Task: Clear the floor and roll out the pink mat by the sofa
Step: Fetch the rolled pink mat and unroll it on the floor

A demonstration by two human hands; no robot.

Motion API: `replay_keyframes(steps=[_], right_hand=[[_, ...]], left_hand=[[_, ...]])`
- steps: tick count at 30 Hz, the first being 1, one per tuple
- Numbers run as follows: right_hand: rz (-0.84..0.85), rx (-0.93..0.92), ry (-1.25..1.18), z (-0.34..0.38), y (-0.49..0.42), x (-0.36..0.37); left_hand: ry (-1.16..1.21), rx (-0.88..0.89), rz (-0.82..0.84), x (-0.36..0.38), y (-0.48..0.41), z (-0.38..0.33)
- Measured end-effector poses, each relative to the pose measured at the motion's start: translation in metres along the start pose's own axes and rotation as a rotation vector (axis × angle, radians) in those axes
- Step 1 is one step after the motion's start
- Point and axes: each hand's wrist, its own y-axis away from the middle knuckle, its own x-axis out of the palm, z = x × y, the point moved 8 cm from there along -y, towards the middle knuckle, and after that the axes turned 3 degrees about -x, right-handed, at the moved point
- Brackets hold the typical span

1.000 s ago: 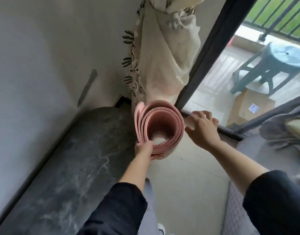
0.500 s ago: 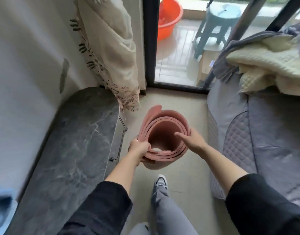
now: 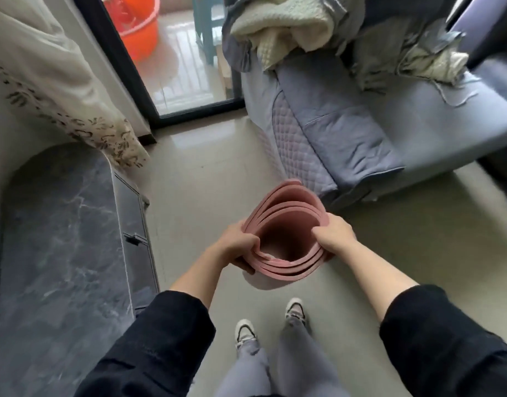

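Standing on bare beige tile floor [image 3: 189,196], shoes [image 3: 245,333] below; left hand [image 3: 238,247] and right hand [image 3: 336,239] each pinch opposite rims of the loosely rolled pink mat [image 3: 286,224], held upright above the floor. Dark marble cabinet [image 3: 60,239] bounds the left, grey quilted sofa [image 3: 346,133] the right, with an open tile lane between them. Beyond: curtain [image 3: 46,81], glass door frame [image 3: 126,67], orange basin [image 3: 137,27] outside.

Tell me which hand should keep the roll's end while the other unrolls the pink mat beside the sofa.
Probably right: the right hand grips the pink mat on the sofa side, so the left hand can unroll toward open floor.
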Motion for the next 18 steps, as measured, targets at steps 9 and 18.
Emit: replay_keyframes(steps=[9,18], right_hand=[[-0.044,0.176,-0.119,-0.226,0.052,-0.089],[-0.158,0.272,-0.135,-0.486,0.043,-0.221]], left_hand=[[-0.340,0.014,0.180,0.228,0.000,-0.022],[-0.379,0.105,0.274,0.509,-0.045,-0.064]])
